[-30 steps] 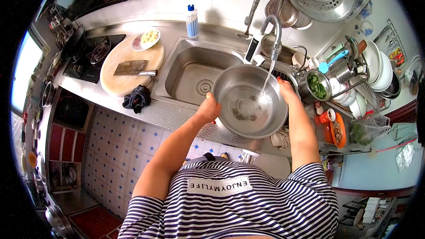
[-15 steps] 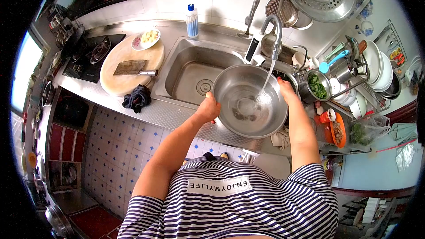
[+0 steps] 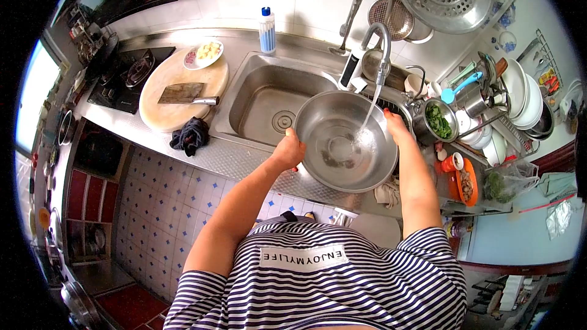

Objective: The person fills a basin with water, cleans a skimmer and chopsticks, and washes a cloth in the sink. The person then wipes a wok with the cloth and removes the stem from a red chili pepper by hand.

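Observation:
A large round metal basin (image 3: 318,159) sits under the running faucet (image 3: 383,55), over the right part of the sink area. Water falls into its right side and pools at the bottom. My left hand (image 3: 290,150) grips the basin's left rim, thumb on top and fingers curled beneath. On the opposite side, my right hand (image 3: 394,123) is closed on the right rim, its fingers partly hidden. To the left of the basin lies the bare metal sink bowl (image 3: 257,104) with its drain.
On the left, a round cutting board (image 3: 165,76) bears a cleaver (image 3: 183,93) and a plate of cut food (image 3: 203,54). A dark cloth (image 3: 190,136) lies at the counter edge. Right of the basin stand a pot of greens (image 3: 438,121), crowded dishes (image 3: 526,91) and an orange dish (image 3: 468,183).
The view has shifted very slightly. Both hands keep their hold on the basin while water keeps running into it.

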### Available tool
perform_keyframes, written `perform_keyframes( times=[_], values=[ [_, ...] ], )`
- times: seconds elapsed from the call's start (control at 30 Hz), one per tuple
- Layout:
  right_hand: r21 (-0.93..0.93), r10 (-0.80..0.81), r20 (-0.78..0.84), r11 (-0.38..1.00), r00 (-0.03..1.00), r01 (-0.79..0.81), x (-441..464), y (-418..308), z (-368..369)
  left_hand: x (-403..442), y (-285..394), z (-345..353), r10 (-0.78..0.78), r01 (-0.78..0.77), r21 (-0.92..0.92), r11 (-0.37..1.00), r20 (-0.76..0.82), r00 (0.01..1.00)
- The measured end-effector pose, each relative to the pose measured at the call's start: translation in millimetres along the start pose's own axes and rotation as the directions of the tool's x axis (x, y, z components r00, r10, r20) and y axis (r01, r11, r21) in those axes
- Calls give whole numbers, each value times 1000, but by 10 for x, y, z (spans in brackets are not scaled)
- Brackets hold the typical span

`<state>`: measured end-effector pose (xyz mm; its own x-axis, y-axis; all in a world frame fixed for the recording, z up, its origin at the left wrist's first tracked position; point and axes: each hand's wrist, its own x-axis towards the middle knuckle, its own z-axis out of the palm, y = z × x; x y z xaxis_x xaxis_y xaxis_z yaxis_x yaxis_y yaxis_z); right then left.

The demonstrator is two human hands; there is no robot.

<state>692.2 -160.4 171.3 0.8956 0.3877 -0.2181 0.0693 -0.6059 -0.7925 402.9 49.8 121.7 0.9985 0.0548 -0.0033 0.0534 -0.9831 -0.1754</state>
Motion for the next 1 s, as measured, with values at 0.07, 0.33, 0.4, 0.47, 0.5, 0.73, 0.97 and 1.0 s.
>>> perform_keyframes(
  times=[0.07,0.33,0.4,0.47,0.5,0.73,0.97,1.0],
  values=[
    [-4,-4,5,1000,1000,4,14,13,4,-11,-23,-9,-135,122,-499,858,9,991],
    [4,-28,-13,1000,1000,28,12,21,5,-93,65,-776,-375,479,-850,220,379,846],
    [11,-28,-11,1000,1000,28,11,17,7,-96,63,-760,-389,485,-850,204,384,837],
    [18,-28,-9,999,1000,28,11,17,10,-90,49,-706,-315,427,-824,373,320,894],
    [29,-31,-11,999,999,31,9,18,13,-90,50,-718,-288,402,-810,426,300,910],
    [38,-20,2,999,1000,20,45,46,12,-18,43,-493,-311,462,-802,378,360,880],
    [24,-29,9,999,1000,29,64,69,15,0,9,-287,-285,391,-807,443,286,915],
    [19,-33,9,999,999,33,51,60,12,-4,6,-286,-273,371,-793,482,267,924]
  ],
)
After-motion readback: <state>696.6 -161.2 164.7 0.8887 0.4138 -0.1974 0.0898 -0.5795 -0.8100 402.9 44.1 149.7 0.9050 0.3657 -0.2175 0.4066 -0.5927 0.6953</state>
